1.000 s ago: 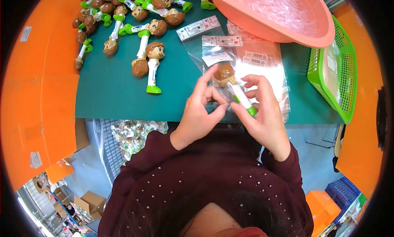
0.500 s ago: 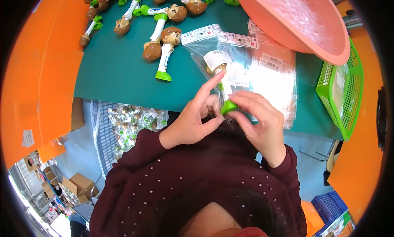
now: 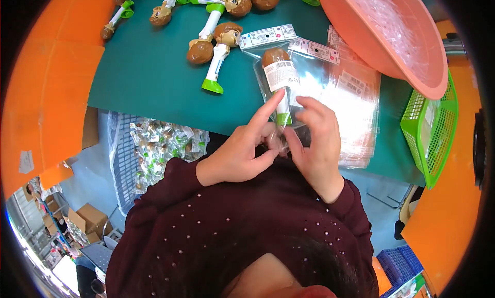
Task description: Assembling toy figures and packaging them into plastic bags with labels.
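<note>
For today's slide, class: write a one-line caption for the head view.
Both hands, left and right, pinch a clear plastic bag holding a brown-headed toy figure over the green table.

Left hand (image 3: 238,154) index finger extended, right hand (image 3: 315,143) curled, fingertips meeting

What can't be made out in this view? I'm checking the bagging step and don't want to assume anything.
Head view:
- Open end of the clear bag: covered by the left hand and right hand, so whether it is sealed is unclear.
- Green base of the toy figure in the bag: mostly behind the fingers.
- Pink basin: cut off by the top edge; contents are just a shiny blur.
- Bagged toys in the crate below the table: too small to count.
</note>
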### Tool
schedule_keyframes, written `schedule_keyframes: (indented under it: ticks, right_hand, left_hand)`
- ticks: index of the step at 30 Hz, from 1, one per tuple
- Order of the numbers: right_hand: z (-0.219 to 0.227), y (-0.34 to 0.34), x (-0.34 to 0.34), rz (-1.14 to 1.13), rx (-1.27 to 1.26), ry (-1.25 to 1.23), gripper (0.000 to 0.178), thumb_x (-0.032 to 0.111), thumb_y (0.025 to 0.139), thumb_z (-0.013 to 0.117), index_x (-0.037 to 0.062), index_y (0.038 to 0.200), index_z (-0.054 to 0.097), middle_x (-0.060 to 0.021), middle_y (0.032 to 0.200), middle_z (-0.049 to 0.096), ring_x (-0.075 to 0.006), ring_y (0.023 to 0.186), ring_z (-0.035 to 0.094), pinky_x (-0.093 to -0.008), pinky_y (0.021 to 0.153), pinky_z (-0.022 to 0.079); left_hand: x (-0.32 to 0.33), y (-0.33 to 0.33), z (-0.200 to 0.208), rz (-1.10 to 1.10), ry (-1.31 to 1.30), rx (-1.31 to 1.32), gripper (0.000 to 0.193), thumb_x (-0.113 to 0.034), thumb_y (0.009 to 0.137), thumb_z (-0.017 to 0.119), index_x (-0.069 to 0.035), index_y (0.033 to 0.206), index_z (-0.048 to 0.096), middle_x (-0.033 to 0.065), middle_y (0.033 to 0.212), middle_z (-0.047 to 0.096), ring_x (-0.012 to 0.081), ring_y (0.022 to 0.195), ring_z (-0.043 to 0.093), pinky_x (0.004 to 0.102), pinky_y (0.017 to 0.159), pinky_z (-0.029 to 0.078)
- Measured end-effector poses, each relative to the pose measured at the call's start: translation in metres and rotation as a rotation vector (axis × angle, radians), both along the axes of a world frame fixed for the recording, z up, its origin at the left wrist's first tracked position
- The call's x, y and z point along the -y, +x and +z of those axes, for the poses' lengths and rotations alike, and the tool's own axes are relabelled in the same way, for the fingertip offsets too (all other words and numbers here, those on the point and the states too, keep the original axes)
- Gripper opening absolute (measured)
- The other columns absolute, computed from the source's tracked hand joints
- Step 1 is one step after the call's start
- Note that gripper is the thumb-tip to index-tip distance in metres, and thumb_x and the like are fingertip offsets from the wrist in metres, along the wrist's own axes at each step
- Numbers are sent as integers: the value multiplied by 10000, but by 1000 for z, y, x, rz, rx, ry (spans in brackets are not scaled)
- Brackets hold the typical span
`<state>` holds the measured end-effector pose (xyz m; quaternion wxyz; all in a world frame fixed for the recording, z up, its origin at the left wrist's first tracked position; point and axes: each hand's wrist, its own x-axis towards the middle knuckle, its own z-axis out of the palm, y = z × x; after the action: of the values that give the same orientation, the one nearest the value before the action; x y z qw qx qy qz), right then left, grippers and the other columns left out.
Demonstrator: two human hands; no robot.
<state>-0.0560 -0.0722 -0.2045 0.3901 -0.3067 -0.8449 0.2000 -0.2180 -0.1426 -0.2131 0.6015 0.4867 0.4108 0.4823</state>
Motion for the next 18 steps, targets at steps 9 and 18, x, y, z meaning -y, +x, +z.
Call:
schedule_keyframes:
  ticks: [9,18]
  right_hand:
    - [-11,-8,1,-119,138,-243,546,-22,724,731,27,1225,519,-121,1064,580,-229,805,575,-324,720,492]
    - [-19,13,32,-59,-41,-628,533,-118,789,552,18,1292,439,-172,1100,612,-210,880,650,-303,779,520]
  left_hand:
    - [8,-14,-6,70,-150,-108,901,117,833,530,-112,1556,42,48,769,545,113,719,577,269,753,497]
    - [19,-1,-5,118,-181,-311,1014,9,801,689,-119,1555,24,80,879,654,97,704,632,213,647,489]
